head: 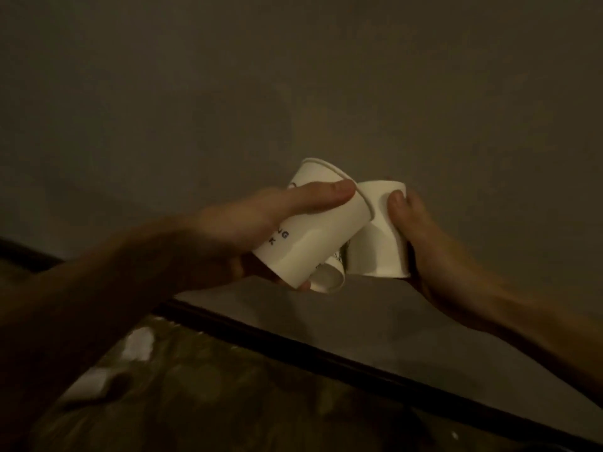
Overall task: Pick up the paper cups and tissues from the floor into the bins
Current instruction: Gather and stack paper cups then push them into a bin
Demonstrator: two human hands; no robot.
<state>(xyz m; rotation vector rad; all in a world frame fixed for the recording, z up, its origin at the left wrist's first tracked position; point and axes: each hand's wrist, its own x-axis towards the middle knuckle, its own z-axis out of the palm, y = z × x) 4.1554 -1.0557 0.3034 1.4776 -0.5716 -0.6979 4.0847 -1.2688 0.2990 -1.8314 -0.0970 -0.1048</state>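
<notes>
The left hand (248, 223) grasps a white paper cup with dark printed letters (319, 230). Its thumb (326, 194) lies along the cup's side just under the rim, and the other fingers are wrapped underneath, mostly hidden. This printed cup is tilted, with its rim up and away from the wrist.

A second cup (329, 278) sits just below the left hand's fingertips, touching the base of the printed cup, its open end turned toward the camera. It seems to be held by the same fingers, though the dim light makes that grip hard to confirm.

The right hand (424, 249) grasps a plain white cup (375, 243). Its thumb (396, 203) presses the near side and the palm cradles the far side. The plain cup stands roughly upright and touches the rim of the printed cup between the two hands.

Beyond both hands lies a dull grey floor (293, 76). Beneath the forearms a dark straight edge (326, 350) runs diagonally. Below the left forearm there is a glossy, translucent surface (212, 386) with blurred white patches (137, 347). What they are cannot be told.
</notes>
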